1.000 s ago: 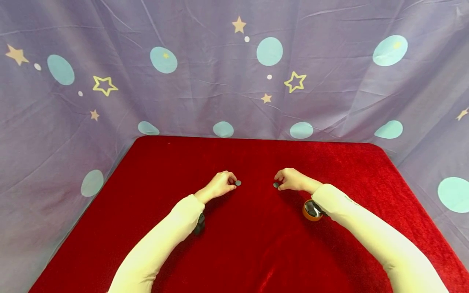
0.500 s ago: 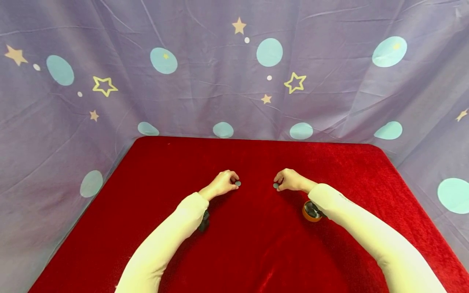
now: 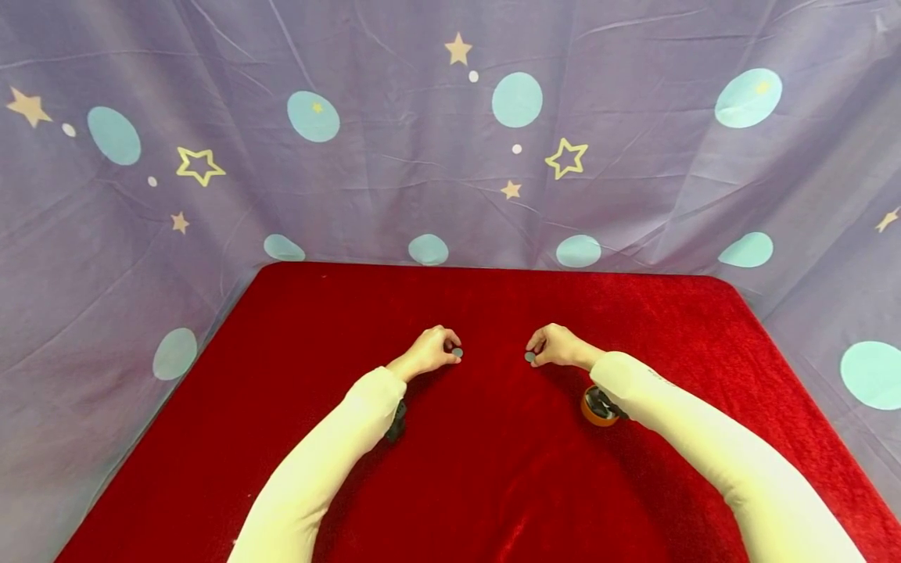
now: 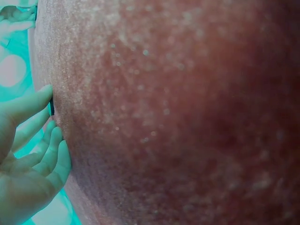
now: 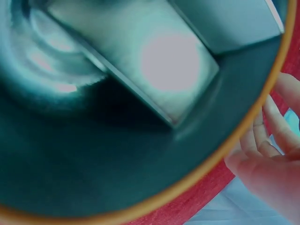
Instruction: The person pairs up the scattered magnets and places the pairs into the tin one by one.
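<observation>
Two small flat grey discs lie on the red cloth, a short way apart. My left hand (image 3: 428, 352) pinches the left disc (image 3: 457, 353) by its edges, thumb on the near side and a finger on the far side. In the left wrist view a dark thin edge of this disc (image 4: 52, 107) shows between thumb and fingers, low against the cloth. Facing it, my right hand (image 3: 561, 346) holds the right disc (image 3: 530, 356) between thumb and fingertip. The bowl's rim hides those fingertips in the right wrist view.
An orange-rimmed bowl (image 3: 597, 421), dark inside, stands under my right wrist and is partly covered by it. Shiny metallic pieces (image 5: 140, 51) lie in it. Red cloth (image 3: 464, 469) covers the table, and a purple patterned curtain (image 3: 394, 188) closes off the back and sides.
My left hand has shifted slightly right and closed its thumb and finger around the left disc. The right fingers have drawn in a little at the right disc. Both discs have stayed in place.
</observation>
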The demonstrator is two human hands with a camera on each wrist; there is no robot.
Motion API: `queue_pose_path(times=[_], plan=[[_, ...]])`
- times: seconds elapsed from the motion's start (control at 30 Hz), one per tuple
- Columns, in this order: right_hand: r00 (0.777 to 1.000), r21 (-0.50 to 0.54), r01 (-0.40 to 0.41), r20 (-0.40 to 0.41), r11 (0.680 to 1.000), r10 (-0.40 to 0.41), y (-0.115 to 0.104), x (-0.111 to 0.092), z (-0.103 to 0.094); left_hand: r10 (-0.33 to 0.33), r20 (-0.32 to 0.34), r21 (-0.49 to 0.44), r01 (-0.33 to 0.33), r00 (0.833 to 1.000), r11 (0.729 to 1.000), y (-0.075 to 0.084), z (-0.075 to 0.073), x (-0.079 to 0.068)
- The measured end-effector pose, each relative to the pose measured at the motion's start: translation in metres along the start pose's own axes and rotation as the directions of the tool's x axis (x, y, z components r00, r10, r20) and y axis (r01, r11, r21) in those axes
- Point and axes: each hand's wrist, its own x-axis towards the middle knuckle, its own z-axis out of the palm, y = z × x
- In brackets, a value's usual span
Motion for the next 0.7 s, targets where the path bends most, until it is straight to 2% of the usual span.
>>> queue_pose_path(times=[0.03,0.07,0.1,0.13,0.2,0.3,0.37,0.4,0.47,0.53,0.63,0.7], plan=[[1.000,0.005,-0.003,-0.004,1.000,0.003,-0.001,0.001,0.000,-0.007,-0.002,0.000,0.007,1.000,1.000,-0.006,0.005,0.002],[1.000,-0.004,0.001,-0.017,1.000,-0.001,-0.006,-0.001,0.000,-0.008,0.005,-0.006,0.008,1.000,1.000,0.004,-0.003,-0.001],[0.999,-0.038,-0.045,-0.012,0.998,0.044,-0.019,-0.005,-0.004,-0.013,0.016,-0.011,0.013,1.000,1.000,0.021,-0.016,-0.005],[0.999,-0.052,-0.045,-0.022,0.998,0.044,-0.023,-0.007,-0.004,-0.008,0.014,-0.011,0.009,1.000,1.000,0.042,-0.033,-0.011],[0.998,-0.078,-0.048,-0.034,0.996,0.045,-0.029,-0.009,-0.004,-0.045,0.064,-0.046,0.048,0.997,0.998,0.104,-0.084,-0.028],[0.996,-0.106,-0.085,-0.024,0.991,0.083,-0.034,-0.009,-0.004,-0.086,0.085,-0.073,0.092,0.993,0.993,0.197,-0.157,-0.054],[0.994,-0.104,-0.108,-0.016,0.989,0.106,-0.036,-0.009,-0.004,-0.140,0.116,-0.090,0.151,0.983,0.984,0.247,-0.195,-0.068],[0.993,-0.100,-0.114,-0.014,0.988,0.113,-0.037,-0.009,-0.004,-0.152,0.115,-0.082,0.162,0.982,0.983,0.262,-0.205,-0.072],[0.993,-0.102,-0.117,-0.012,0.988,0.117,-0.039,-0.009,-0.004,-0.156,0.115,-0.061,0.163,0.981,0.985,0.275,-0.213,-0.076],[0.993,-0.106,-0.114,-0.010,0.988,0.113,-0.041,-0.008,-0.005,-0.161,0.125,-0.073,0.171,0.979,0.983,0.274,-0.213,-0.076],[0.995,-0.118,-0.104,-0.005,0.988,0.104,-0.043,-0.008,-0.005,-0.104,0.101,-0.056,0.110,0.989,0.992,0.256,-0.200,-0.069],[0.994,-0.119,-0.104,-0.001,0.987,0.105,-0.045,-0.008,-0.005,-0.055,0.072,-0.065,0.060,0.996,0.996,0.227,-0.177,-0.061]])
